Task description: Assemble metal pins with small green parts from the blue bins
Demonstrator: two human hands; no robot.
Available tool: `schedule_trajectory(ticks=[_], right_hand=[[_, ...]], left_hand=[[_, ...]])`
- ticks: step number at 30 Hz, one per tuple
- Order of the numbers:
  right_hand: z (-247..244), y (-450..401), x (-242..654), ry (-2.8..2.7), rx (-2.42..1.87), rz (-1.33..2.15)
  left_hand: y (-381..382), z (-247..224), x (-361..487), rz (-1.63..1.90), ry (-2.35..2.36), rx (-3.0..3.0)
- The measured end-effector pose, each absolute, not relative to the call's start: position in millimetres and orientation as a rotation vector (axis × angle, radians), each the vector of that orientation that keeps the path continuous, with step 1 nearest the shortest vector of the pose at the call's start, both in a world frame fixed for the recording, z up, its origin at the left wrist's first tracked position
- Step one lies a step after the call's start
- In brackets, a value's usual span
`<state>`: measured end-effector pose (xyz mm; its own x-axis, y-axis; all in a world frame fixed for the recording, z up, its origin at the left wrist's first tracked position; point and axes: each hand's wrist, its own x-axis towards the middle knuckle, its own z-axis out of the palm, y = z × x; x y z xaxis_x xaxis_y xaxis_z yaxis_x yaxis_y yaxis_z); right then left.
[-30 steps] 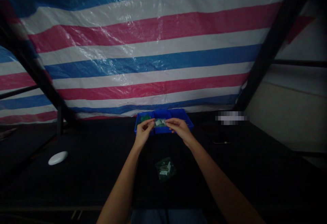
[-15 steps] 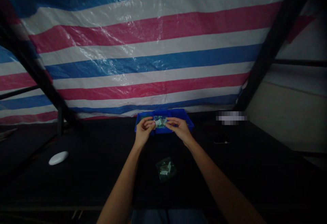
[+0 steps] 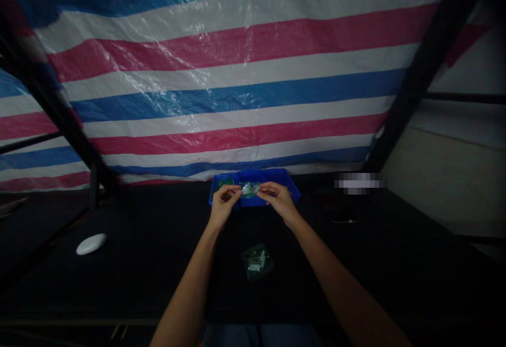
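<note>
Your left hand (image 3: 223, 204) and right hand (image 3: 280, 201) were both pinching a small clear plastic packet (image 3: 250, 189) between the fingertips, over a blue plastic divided tray (image 3: 279, 176). It looked light, soft and slippery, so its edges offered the surest hold. A second clear plastic bag (image 3: 256, 262) lay on the dark desk (image 3: 158, 273).

A small clear plastic packet (image 3: 250, 189) of pale, greenish parts is pinched between the left hand (image 3: 223, 205) and right hand (image 3: 280, 201), just above a blue divided tray (image 3: 253, 175). A second clear packet (image 3: 257, 262) of pale pieces lies flat on the dark desk (image 3: 340, 262) nearer the person.
</note>
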<state>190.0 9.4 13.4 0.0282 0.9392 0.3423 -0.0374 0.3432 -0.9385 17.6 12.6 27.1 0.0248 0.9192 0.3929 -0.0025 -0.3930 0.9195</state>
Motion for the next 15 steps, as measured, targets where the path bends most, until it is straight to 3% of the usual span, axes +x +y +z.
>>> schedule_trajectory(ticks=[9, 15], right_hand=[[9.2, 11.8, 190.6, -1.308, -0.937, 0.977], [10.0, 13.5, 194.1, -1.326, -0.986, 0.809]], left_hand=[[14.2, 24.1, 15.6, 1.446, 0.957, 1.541], [10.9, 27.6, 16.4, 1.433, 0.951, 1.543]])
